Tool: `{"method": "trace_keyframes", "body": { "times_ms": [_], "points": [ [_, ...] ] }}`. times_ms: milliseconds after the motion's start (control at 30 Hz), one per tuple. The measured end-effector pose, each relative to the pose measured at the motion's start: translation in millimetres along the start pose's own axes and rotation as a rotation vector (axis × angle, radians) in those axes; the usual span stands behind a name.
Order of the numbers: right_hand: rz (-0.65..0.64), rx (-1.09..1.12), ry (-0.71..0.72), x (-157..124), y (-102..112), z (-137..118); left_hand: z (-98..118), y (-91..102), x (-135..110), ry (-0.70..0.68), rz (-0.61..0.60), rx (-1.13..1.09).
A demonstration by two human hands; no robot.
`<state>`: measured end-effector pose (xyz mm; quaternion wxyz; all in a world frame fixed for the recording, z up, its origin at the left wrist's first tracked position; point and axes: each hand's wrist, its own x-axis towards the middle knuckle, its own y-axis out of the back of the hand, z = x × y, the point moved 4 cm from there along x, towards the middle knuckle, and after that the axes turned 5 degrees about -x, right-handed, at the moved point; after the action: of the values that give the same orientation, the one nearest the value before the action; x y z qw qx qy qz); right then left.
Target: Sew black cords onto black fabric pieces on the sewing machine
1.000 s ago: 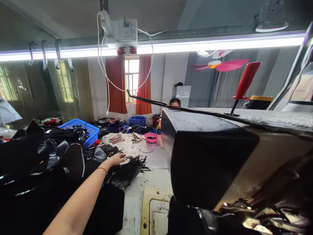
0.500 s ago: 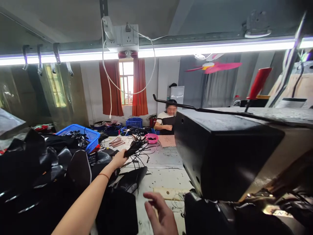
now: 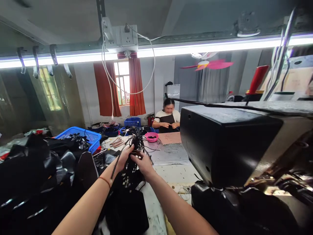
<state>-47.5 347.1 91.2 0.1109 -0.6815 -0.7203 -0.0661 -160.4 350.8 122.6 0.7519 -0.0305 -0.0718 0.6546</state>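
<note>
Left hand [image 3: 123, 159] was closed around a bundle of black cords [image 3: 136, 142], gripping it low, thumb pressed up against the strands! Right hand [image 3: 144, 164] met it from the other side, fingers curled and pinching into the same bundle, so both hands had hold. The bundle was lifted clear of the table [image 3: 171, 156], loose ends fanning out above the knuckles and more hanging below. On the left lay a heap of black material [image 3: 36, 169], with a blue basket [image 3: 84, 134] behind it. A pink bowl [image 3: 151, 137] sat beyond the cords, near a seated co-worker [image 3: 168, 118]. On the right, the black machine head [image 3: 230, 143] loomed close.
</note>
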Motion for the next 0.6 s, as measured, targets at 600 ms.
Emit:
{"method": "trace_keyframes", "body": {
  "times_ms": [600],
  "points": [
    [-0.012, 0.431, -0.192, -8, 13, -34, 18, -19.8, -16, 0.012, -0.128, 0.031]
  ]
}}
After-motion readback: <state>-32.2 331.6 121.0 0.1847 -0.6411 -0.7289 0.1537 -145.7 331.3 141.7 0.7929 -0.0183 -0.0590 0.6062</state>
